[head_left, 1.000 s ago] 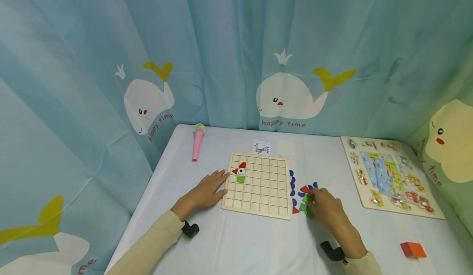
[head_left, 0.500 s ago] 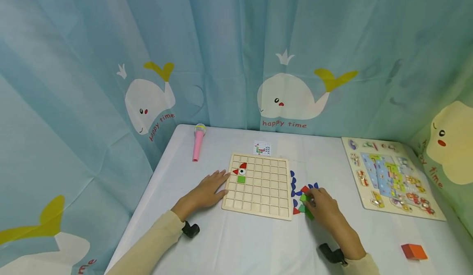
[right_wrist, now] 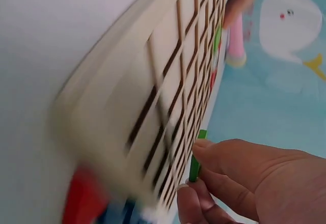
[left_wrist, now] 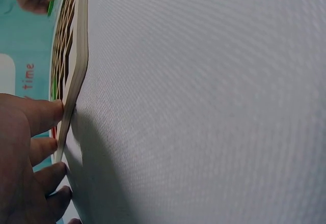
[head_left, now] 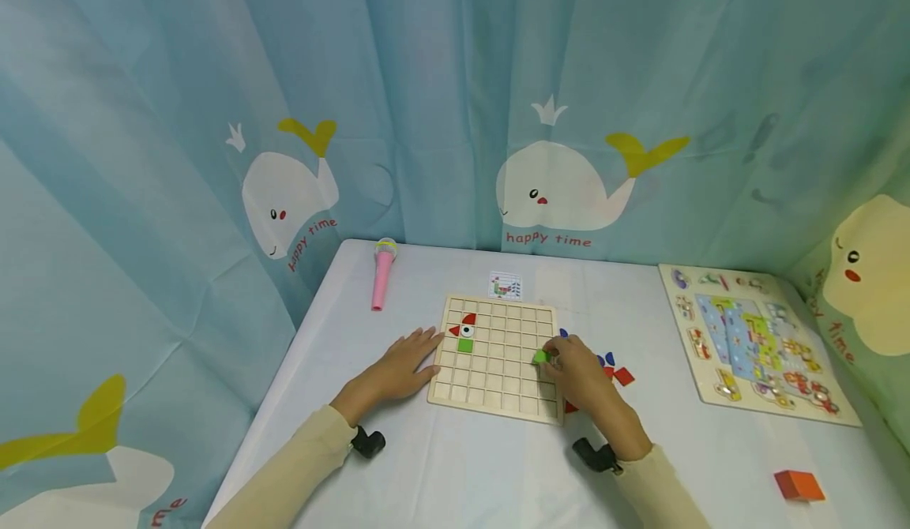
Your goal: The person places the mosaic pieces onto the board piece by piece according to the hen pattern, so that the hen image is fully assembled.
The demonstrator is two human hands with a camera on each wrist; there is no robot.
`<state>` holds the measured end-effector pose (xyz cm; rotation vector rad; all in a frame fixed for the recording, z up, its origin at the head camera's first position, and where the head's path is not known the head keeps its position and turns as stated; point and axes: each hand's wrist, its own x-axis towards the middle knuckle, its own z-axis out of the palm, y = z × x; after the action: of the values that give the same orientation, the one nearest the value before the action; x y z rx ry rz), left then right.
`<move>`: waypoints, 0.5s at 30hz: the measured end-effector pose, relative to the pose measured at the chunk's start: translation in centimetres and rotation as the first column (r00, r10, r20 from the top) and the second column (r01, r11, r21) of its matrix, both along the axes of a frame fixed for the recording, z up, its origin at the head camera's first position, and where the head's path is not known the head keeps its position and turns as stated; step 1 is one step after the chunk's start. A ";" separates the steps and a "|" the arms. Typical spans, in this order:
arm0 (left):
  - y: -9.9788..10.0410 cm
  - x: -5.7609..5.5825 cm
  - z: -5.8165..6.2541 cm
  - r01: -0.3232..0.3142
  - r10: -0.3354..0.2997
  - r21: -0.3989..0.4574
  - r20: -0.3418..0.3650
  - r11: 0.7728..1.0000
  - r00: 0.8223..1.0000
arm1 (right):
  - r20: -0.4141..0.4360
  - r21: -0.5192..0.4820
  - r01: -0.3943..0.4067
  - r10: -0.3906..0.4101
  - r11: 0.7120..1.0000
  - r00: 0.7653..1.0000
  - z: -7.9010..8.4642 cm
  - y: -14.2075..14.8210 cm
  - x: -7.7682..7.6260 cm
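Observation:
A wooden grid board [head_left: 498,387] lies on the white table. Near its upper left sit two red pieces, a white eye tile [head_left: 467,331] and a green square tile [head_left: 465,346]. My left hand [head_left: 398,367] rests with fingers spread at the board's left edge; the left wrist view shows its fingertips [left_wrist: 55,113] right at the rim. Over the right side of the board, my right hand [head_left: 579,373] pinches another green tile [head_left: 541,357] between thumb and fingers. That green tile [right_wrist: 195,163] stands edge-on in the right wrist view.
Right of the board lie loose red [head_left: 624,376] and blue pieces, partly hidden by the right hand. A small picture card [head_left: 505,285] is behind the board. A pink microphone [head_left: 381,280] lies back left, a picture puzzle board [head_left: 711,371] at right, an orange block [head_left: 799,485] front right.
My right hand has left the loose pieces and moved left over the board, carrying a green tile. The left hand stays at the board's edge.

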<state>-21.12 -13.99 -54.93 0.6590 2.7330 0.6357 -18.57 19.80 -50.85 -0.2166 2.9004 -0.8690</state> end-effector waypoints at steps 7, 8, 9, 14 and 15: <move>0.0 -0.1 -0.1 0.004 -0.004 -0.014 -0.001 1.000 1.000 | -0.056 -0.016 -0.087 0.085 0.996 0.995 -0.8 -5.6 -1.2; -0.1 -0.1 -0.2 0.005 -0.005 -0.015 -0.003 1.000 1.000 | -0.069 -0.015 -0.098 0.097 0.995 0.993 -0.8 -6.4 -1.2; -0.1 -0.1 -0.1 0.005 -0.005 -0.012 -0.003 1.000 1.000 | -0.080 -0.014 -0.109 0.108 0.994 0.991 -0.8 -7.2 -1.3; -0.1 -0.1 0.0 0.013 -0.013 -0.002 -0.003 1.000 1.000 | -0.171 0.012 -0.185 0.184 0.983 0.968 -1.2 -9.7 -1.3; -0.1 -0.1 0.0 0.013 -0.013 -0.001 -0.003 1.000 1.000 | -0.187 0.020 -0.198 0.198 0.980 0.962 -1.3 -10.1 -1.3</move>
<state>-21.19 -14.12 -54.88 0.6776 2.7290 0.6305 -19.88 9.72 -52.17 -0.6095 2.9803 -0.8546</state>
